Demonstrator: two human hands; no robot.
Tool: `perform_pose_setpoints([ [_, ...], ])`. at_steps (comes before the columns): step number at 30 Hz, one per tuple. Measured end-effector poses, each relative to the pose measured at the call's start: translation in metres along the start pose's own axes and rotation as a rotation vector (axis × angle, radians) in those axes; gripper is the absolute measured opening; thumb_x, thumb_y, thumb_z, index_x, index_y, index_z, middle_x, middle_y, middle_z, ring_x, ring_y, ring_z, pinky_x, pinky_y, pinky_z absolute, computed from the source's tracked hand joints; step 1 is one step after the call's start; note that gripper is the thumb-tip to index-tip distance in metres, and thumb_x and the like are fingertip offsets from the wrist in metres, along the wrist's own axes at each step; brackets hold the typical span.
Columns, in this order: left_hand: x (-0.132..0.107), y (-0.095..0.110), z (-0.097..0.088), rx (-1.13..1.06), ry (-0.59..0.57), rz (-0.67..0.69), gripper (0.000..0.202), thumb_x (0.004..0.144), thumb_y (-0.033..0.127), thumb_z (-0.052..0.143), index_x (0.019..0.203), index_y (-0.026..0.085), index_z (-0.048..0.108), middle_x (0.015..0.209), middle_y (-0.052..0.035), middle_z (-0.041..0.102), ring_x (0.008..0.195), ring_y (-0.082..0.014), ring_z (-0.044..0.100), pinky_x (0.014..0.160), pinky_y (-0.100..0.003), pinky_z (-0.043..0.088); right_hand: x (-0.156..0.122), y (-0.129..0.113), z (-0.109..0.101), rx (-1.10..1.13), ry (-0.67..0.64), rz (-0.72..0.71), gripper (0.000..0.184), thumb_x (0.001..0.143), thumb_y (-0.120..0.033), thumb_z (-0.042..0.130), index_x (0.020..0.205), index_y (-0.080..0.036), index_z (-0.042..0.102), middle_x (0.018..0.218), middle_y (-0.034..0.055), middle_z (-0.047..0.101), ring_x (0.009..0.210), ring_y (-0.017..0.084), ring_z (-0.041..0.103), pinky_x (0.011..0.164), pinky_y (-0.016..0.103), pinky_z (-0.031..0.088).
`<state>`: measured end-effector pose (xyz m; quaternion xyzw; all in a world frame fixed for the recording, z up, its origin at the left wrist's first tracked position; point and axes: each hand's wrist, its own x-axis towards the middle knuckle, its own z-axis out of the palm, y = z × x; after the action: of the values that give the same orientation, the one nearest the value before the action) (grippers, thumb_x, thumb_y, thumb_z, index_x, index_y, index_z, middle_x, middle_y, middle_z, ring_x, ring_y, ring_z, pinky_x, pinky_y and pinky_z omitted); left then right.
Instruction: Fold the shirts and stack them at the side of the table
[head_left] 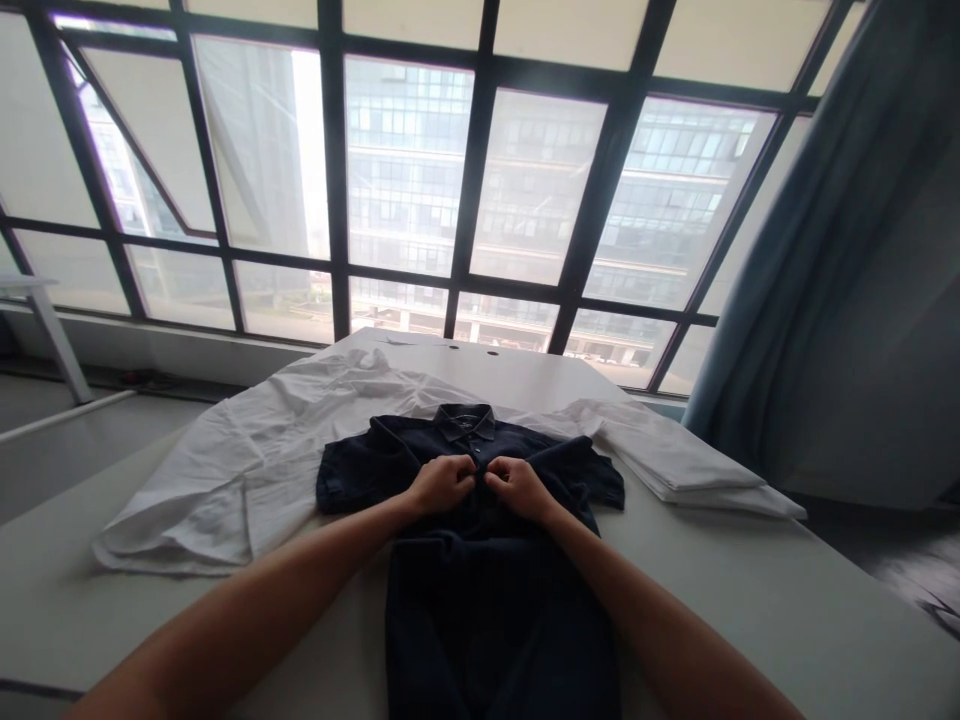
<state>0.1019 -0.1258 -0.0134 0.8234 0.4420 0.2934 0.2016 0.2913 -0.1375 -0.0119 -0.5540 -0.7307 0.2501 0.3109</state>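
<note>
Now my left hand (446, 482) and right hand (521, 487) are both pinched on the navy short-sleeved fabric shirt (487, 570), crumpled white cloth (262, 450) left of them.

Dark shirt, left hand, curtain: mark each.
Dark shirt (499, 590): head view, on the front, below the hands.
Left hand (444, 484): head view, on the back of the hand.
Curtain (799, 290): head view, on the hanging cloth, about mid-height.
</note>
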Motion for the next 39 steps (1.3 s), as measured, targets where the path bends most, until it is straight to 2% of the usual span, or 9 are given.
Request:
perform_pose_setpoints([
  [3,-0.002,0.0,0.001,-0.06,-0.012,0.079,0.025,0.082,0.025,0.054,0.098,0.019,0.072,0.081,-0.0002,0.069,0.072,-0.0156,0.06,0.066,-0.023,0.043,-0.004,-0.01,-0.002,-0.317,0.1,-0.017,0.013,0.08,-0.025,0.057,0.08,-0.018,0.068,0.082,0.0045,0.072,0.076,0.019,0.066,0.064,0.024,0.042],
  [8,-0.007,0.007,-0.005,0.023,-0.052,0.05,0.019,0.077,0.021,0.056,0.089,0.018,0.071,0.073,0.0004,0.066,0.066,-0.015,0.058,0.06,-0.023,0.04,-0.011,-0.024,-0.025,-0.61,0.021,0.158,0.015,0.077,-0.029,0.06,0.076,-0.018,0.07,0.083,0.009,0.073,0.081,0.024,0.067,0.067,0.029,0.043],
  [11,-0.01,0.014,-0.007,0.145,-0.112,0.17,0.013,0.074,0.019,0.059,0.082,0.019,0.07,0.075,-0.0004,0.068,0.069,-0.0165,0.061,0.062,-0.023,0.04,-0.017,-0.032,-0.039,-0.729,0.044,0.207,0.014,0.075,-0.02,0.06,0.082,-0.016,0.071,0.094,0.0129,0.072,0.089,0.027,0.067,0.074,0.031,0.045],
  [16,-0.015,0.025,-0.002,0.35,-0.216,0.37,0.011,0.074,0.02,0.063,0.083,0.019,0.069,0.085,-0.0037,0.072,0.074,-0.0204,0.066,0.063,-0.024,0.044,-0.019,-0.039,-0.029,-0.583,0.186,-0.144,0.019,0.087,-0.026,0.054,0.096,-0.019,0.069,0.1,0.0076,0.07,0.097,0.02,0.063,0.085,0.028,0.043],
  [19,-0.016,0.029,-0.001,0.396,-0.216,0.378,0.012,0.08,0.025,0.06,0.082,0.019,0.069,0.085,-0.0057,0.073,0.074,-0.0215,0.068,0.064,-0.025,0.045,-0.013,-0.035,-0.018,-0.579,0.08,-0.059,0.024,0.088,-0.039,0.059,0.092,-0.019,0.071,0.09,0.0072,0.072,0.085,0.02,0.065,0.074,0.027,0.043],
  [23,-0.016,0.031,-0.003,0.346,-0.101,0.207,0.037,0.094,0.033,0.045,0.069,0.018,0.067,0.072,-0.0072,0.071,0.072,-0.0221,0.068,0.066,-0.027,0.044,-0.007,-0.025,-0.015,-0.552,0.049,0.043,0.021,0.088,-0.031,0.056,0.087,-0.017,0.072,0.087,0.0093,0.074,0.083,0.022,0.068,0.069,0.027,0.043],
  [28,-0.011,0.027,-0.003,0.179,-0.026,-0.027,0.032,0.092,0.045,0.05,0.084,0.019,0.067,0.076,-0.0052,0.07,0.076,-0.0226,0.067,0.065,-0.026,0.042,-0.01,-0.02,-0.016,-0.136,0.082,0.001,0.02,0.085,-0.027,0.056,0.08,-0.015,0.071,0.075,0.0055,0.073,0.07,0.018,0.067,0.065,0.024,0.048],
  [33,-0.009,0.02,-0.002,0.102,-0.051,0.0,0.022,0.091,0.036,0.052,0.081,0.02,0.064,0.072,-0.0009,0.065,0.07,-0.0181,0.063,0.063,-0.024,0.04,-0.014,-0.016,-0.011,0.181,0.019,0.031,0.017,0.08,-0.027,0.059,0.079,-0.014,0.07,0.066,0.0032,0.071,0.062,0.017,0.066,0.057,0.023,0.05],
  [39,-0.009,0.019,-0.001,0.146,-0.063,0.059,0.018,0.091,0.026,0.047,0.088,0.02,0.063,0.08,-0.0035,0.068,0.075,-0.0198,0.064,0.067,-0.026,0.043,-0.014,-0.02,-0.013,-0.036,-0.001,0.011,0.015,0.078,-0.023,0.057,0.073,-0.015,0.068,0.067,0.0028,0.07,0.062,0.015,0.062,0.056,0.021,0.044],
])
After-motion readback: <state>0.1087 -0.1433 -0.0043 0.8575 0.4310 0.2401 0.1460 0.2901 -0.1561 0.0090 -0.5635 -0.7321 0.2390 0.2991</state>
